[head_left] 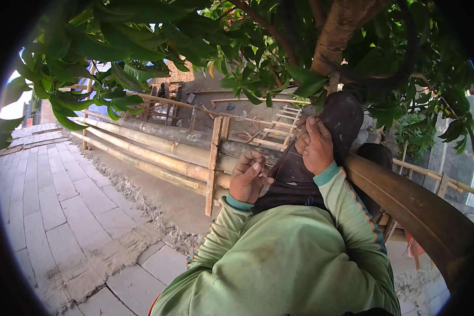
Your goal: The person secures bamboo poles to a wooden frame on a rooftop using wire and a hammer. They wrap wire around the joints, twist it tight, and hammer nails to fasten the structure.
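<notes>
My left hand (250,178) is closed, its thumb pressed against curled fingers, just above my lap. Higher and to the right, my right hand (316,145) is also closed, in a pinch over my dark-trousered thigh (339,126). A thin dark strand (280,166), thread or wire, runs across the gap between the two hands. Its ends disappear among the fingers, and its exact kind is too fine to make out. Both wrists show green cuffs on light green sleeves.
Bamboo poles (158,158) with an upright wooden slat (214,163) lie to the left. A thick brown pole (411,210) crosses at right. Leafy branches and a tree trunk (334,37) hang ahead. Far below stands a bamboo ladder (282,129); grey paving (58,205) spreads left.
</notes>
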Tool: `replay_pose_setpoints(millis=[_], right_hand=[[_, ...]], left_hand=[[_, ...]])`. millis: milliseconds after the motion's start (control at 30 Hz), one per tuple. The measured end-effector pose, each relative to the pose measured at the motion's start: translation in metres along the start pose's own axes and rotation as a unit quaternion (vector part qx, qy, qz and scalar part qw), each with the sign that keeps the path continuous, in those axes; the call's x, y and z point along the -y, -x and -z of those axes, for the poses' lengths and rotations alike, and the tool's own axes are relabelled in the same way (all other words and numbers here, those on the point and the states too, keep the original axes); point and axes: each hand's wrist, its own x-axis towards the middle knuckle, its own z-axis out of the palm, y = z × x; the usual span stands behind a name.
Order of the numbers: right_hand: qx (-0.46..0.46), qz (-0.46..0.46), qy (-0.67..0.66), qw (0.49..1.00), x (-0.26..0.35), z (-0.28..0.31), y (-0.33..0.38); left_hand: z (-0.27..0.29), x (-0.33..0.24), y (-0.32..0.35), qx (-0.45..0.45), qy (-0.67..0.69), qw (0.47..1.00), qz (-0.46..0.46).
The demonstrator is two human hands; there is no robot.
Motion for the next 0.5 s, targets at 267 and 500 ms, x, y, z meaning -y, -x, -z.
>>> replay_pose_setpoints(millis=[267, 500], right_hand=[[-0.009, -0.015, 0.132, 0.991, -0.007, -0.006, -0.003], [0.045, -0.03, 0.065, 0.996, -0.007, 0.002, -0.003]], left_hand=[[-0.023, 0.019, 0.004, -0.129, -0.418, 0.888, -0.142], [-0.02, 0.03, -0.005, -0.159, -0.262, 0.946, -0.108]])
